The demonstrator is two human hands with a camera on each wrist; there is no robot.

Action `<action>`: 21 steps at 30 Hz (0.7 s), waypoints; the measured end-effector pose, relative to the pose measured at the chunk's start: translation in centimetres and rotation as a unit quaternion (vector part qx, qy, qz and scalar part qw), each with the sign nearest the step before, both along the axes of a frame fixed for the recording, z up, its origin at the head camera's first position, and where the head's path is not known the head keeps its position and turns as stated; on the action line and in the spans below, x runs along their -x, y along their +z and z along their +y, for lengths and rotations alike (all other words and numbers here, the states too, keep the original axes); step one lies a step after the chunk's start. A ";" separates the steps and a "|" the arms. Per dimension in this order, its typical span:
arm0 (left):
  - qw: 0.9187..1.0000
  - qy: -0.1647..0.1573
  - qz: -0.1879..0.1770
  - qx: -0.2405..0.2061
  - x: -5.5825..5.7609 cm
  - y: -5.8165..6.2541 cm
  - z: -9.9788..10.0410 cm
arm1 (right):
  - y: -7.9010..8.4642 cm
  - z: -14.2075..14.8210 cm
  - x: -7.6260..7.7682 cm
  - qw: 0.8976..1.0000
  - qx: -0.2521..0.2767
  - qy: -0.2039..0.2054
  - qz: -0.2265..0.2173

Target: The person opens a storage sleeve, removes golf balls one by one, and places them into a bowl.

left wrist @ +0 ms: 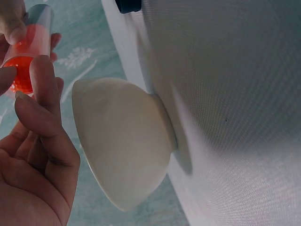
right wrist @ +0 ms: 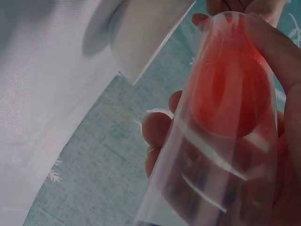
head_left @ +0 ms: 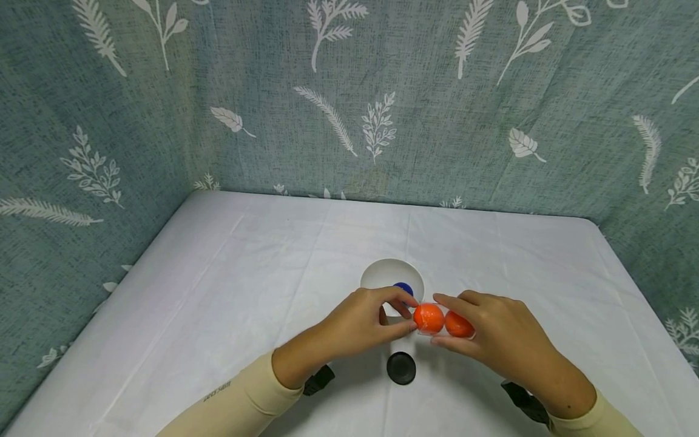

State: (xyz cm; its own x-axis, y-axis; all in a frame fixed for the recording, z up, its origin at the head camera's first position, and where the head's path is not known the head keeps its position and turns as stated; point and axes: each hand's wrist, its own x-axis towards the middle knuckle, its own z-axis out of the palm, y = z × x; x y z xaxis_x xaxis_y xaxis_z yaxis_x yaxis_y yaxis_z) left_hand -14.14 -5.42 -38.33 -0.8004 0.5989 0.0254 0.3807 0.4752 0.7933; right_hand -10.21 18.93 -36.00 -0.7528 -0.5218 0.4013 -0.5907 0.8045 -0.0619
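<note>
Clear tube (right wrist: 207, 157), right of frame, sits in the curled right grip (head_left: 499, 325) while the left grip (head_left: 367, 320) pinches its endmost orange ball (head_left: 428, 318), likely a transfer needing steadiness next.

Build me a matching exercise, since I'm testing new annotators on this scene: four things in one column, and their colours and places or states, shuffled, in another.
Column one
1. Bowl
2. Round disc
3. Tube
4. Two balls

Column two
A. Clear, gripped by the right hand
B. Orange, side by side between the person's hands
C. White, standing upright on the table
D. Black, nearer the person than the bowl

Right pairs: 1-C, 2-D, 3-A, 4-B
</note>
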 end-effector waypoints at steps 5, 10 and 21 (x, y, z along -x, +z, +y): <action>1.000 -0.003 -0.010 0.002 0.0 0.0 0.0 | 0.1 -0.1 -0.1 1.000 -0.014 -0.014 -0.012; 1.000 -0.001 -0.019 0.004 -0.1 0.0 0.0 | 0.3 -0.4 -0.1 0.999 -0.026 -0.024 -0.017; 1.000 -0.011 -0.022 -0.014 0.0 0.1 -0.1 | 0.2 -0.2 -0.1 1.000 -0.016 -0.015 -0.010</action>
